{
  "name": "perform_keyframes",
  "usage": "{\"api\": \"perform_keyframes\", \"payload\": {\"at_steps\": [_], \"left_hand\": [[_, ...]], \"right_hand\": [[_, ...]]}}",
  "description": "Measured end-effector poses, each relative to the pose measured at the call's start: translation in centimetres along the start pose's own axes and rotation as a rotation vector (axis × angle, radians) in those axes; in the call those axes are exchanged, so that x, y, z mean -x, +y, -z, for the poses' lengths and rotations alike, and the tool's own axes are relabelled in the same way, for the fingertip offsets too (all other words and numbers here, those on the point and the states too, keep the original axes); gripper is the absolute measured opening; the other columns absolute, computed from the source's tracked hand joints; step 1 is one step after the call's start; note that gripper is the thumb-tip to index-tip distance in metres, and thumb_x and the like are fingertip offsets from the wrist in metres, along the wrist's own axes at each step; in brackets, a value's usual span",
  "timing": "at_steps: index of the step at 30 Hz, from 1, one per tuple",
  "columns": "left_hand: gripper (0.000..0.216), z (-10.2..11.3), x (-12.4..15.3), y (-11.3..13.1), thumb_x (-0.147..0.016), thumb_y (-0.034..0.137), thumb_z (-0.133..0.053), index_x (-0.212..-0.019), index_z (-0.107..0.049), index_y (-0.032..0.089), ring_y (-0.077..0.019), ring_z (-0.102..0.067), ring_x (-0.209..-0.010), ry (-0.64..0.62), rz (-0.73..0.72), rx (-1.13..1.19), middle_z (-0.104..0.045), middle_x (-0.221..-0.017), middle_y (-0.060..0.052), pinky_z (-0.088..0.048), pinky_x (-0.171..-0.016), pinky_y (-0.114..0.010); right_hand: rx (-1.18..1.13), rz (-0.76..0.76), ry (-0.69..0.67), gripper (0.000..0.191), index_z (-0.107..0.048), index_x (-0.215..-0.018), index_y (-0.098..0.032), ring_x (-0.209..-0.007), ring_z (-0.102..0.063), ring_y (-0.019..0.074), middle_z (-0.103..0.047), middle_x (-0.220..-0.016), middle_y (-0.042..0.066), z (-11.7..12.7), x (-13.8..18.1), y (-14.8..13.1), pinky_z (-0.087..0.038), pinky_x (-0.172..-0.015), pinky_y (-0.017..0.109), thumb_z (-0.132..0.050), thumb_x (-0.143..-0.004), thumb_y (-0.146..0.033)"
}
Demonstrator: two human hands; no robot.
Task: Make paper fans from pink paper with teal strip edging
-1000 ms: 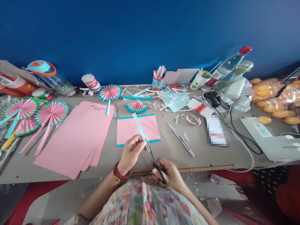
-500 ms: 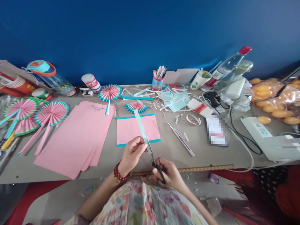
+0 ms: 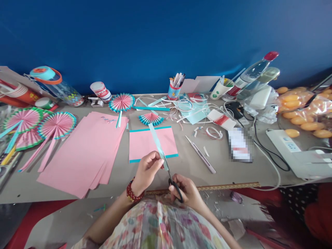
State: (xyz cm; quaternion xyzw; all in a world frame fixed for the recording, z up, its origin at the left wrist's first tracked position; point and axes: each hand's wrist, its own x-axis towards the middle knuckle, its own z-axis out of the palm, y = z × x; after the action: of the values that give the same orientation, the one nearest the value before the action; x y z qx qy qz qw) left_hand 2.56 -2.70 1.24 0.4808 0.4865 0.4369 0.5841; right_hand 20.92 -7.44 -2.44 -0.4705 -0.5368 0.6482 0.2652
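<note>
Between the thumb and fingers of my left hand (image 3: 149, 170) is a pale blue paper strip (image 3: 155, 136), which slants up and away over the table. My right hand (image 3: 187, 189) grips black-handled scissors (image 3: 176, 191), and their blades lie against the strip's lower end, close to my left fingertips. Whether the blades are fully together I cannot tell. Below the strip a pink sheet with blue edge bands (image 3: 138, 143) lies flat. Just behind it rests a small half-round folded paper fan (image 3: 151, 119). A craft knife (image 3: 201, 155) lies to the right.
A stack of pink paper (image 3: 83, 152) spreads to the left, with finished round fans (image 3: 57, 126) beyond it. Paper scraps, a pen cup (image 3: 174, 90) and a plastic bottle (image 3: 250, 76) stand behind. A white power strip (image 3: 287, 152) and cables are at right.
Almost nothing differs. The strip's far end has dipped slightly nearer to me, while both hands and the scissors stay in nearly the same place.
</note>
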Motion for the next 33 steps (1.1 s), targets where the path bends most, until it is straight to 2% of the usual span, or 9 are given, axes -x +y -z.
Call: {"api": "perform_keyframes", "payload": {"at_steps": [22, 29, 33], "left_hand": [[0.025, -0.11, -0.16, 0.16, -0.090, 0.035, -0.058, -0.071, -0.053, 0.019, -0.0139, -0.056, -0.067, 0.007, 0.013, 0.006, -0.058, -0.069, 0.000, -0.045, -0.067, -0.026], [0.023, 0.13, -0.14, 0.13, -0.091, 0.035, -0.056, -0.077, -0.058, 0.017, -0.0158, -0.058, -0.072, -0.033, -0.012, 0.033, -0.062, -0.075, -0.002, -0.046, -0.071, -0.028], [0.025, 0.49, -0.39, -0.18, -0.093, 0.036, -0.055, -0.076, -0.057, 0.018, -0.0150, -0.056, -0.071, 0.026, -0.029, 0.022, -0.058, -0.073, 0.000, -0.044, -0.070, -0.027]], "right_hand": [[0.047, -0.006, 0.013, 0.049, -0.038, -0.069, -0.024, -0.043, -0.055, 0.0126, -0.061, -0.049, -0.001, -0.04, -0.13, 0.16, -0.037, -0.045, 0.023, -0.056, -0.086, -0.066], [0.037, -0.026, 0.009, 0.050, -0.038, -0.069, -0.024, -0.043, -0.055, 0.0127, -0.060, -0.049, -0.002, -0.12, -0.14, -0.17, -0.037, -0.045, 0.023, -0.056, -0.084, -0.068], [0.072, -0.013, 0.013, 0.047, -0.037, -0.068, -0.024, -0.043, -0.056, 0.0134, -0.061, -0.049, -0.001, -0.03, -0.08, -0.17, -0.037, -0.046, 0.023, -0.059, -0.085, -0.063]]}}
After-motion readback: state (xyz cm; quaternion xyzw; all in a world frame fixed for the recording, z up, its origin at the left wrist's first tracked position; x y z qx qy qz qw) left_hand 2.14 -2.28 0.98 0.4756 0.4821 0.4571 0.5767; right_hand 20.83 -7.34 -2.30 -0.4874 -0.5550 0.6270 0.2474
